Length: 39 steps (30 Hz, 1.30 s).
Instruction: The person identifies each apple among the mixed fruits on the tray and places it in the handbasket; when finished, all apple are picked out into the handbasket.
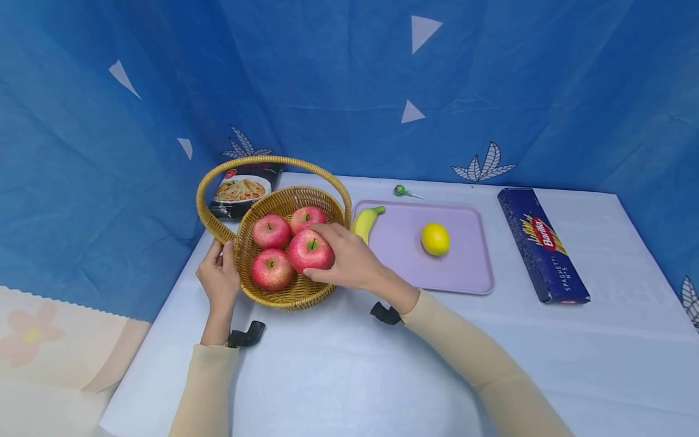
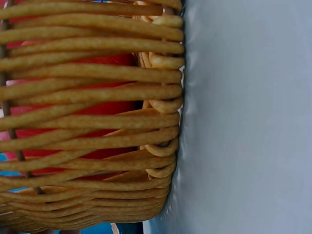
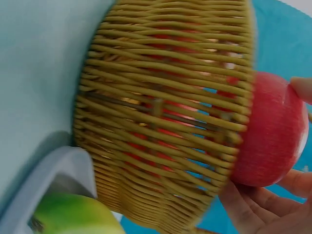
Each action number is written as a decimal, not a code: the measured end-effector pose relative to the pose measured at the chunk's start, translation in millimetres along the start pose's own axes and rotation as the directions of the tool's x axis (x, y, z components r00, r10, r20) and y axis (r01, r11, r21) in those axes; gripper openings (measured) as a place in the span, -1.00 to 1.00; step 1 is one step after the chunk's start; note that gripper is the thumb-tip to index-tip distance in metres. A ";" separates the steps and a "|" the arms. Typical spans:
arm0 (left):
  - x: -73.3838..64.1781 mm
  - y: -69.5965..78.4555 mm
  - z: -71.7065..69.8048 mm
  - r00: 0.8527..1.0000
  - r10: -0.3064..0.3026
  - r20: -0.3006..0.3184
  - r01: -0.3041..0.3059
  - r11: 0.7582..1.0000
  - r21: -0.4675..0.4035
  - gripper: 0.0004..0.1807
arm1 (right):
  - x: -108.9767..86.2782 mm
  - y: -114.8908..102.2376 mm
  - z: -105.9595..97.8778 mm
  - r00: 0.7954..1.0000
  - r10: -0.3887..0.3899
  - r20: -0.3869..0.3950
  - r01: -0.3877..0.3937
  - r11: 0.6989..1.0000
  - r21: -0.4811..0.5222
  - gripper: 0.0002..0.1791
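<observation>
A woven wicker basket (image 1: 289, 300) with a tall arched handle stands at the left of the table. Three red apples, one of them the front apple (image 1: 272, 270), lie inside it. My right hand (image 1: 349, 258) grips another apple (image 1: 312, 250) at the basket's right side, thumb and fingers around it. In the right wrist view that apple (image 3: 273, 129) rises past the basket's rim. My left hand (image 1: 220, 276) holds the basket's left rim near the foot of the handle. Woven strands (image 2: 92, 73) fill the left wrist view, with red apples behind them.
Right of the basket lies a lilac tray (image 1: 459, 276) bearing a banana (image 1: 366, 224) and a lemon (image 1: 435, 239). Behind it is a green lollipop (image 1: 401, 190). A blue spaghetti box (image 1: 540, 243) lies further right. A black noodle packet (image 1: 240, 189) sits behind the basket.
</observation>
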<state>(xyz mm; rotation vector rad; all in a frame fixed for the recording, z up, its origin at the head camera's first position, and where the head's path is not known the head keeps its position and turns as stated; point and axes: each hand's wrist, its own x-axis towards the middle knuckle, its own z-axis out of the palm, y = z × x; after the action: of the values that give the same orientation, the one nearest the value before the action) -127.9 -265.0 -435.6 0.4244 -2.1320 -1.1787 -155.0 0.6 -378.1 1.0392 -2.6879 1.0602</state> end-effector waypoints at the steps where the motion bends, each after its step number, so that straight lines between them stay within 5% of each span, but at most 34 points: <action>1: 0.0 -0.3 0.0 1.000 -0.002 0.000 0.002 1.000 0.005 -0.65 | 1.9 1.0 3.4 1.000 0.004 0.009 -0.003 1.000 -0.022 -0.16; 16: -0.5 1.6 0.7 1.000 0.013 0.001 -0.013 1.000 -0.008 -0.65 | 16.9 13.8 32.7 0.997 -0.056 0.053 0.070 0.941 -0.331 -0.25; 39: -1.5 -0.4 -0.2 1.000 0.022 -0.010 -0.022 1.000 0.006 -0.66 | 19.9 9.0 36.3 0.985 0.063 0.161 0.013 0.902 -0.432 -0.24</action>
<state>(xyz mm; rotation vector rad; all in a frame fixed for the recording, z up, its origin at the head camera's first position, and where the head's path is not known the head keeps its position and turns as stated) -126.7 -264.5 -436.4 0.4073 -2.1262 -1.1559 -169.6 -28.7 -405.0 1.0451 -2.8780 0.3484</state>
